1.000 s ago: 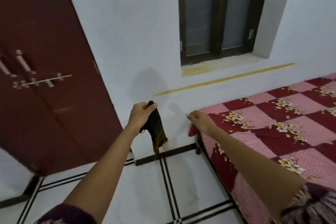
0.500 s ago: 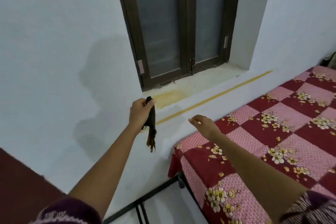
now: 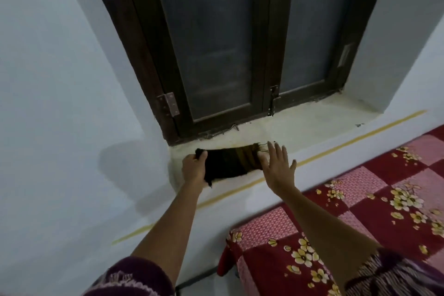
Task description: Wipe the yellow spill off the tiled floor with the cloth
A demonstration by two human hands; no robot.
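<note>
Dark cloth spread flat on the pale window sill, near its left end, brownish and fringed at the right edge, almost black toward the left. Pinched at its left edge by the left hand, fingers curled over a bunched corner, thumb side up. Flanked on the right by the right hand, fingers spread and extended, palm down, touching or just over the fringed right edge; contact hard to judge. Yellowish stain on the sill just behind the cloth, partly covered by it. No tiled floor in sight apart from a sliver at the bottom, hidden mostly by arms and bedding. Directly behind the cloth, dark wooden window frame with two frosted panes, both shut, a metal hinge at the lower left and a bolt latch at the centre post. Loose metal hook lying along the foot of the frame, near the cloth's back edge. White wall all around, with a thin yellow stripe running diagonally below the sill, passing just under both hands. Lower right, bed with a red and pink checked floral bedspread pushed against the wall beneath the sill, right forearm reaching across its corner. Patterned purple sleeves at the bottom edge on both arms.
</note>
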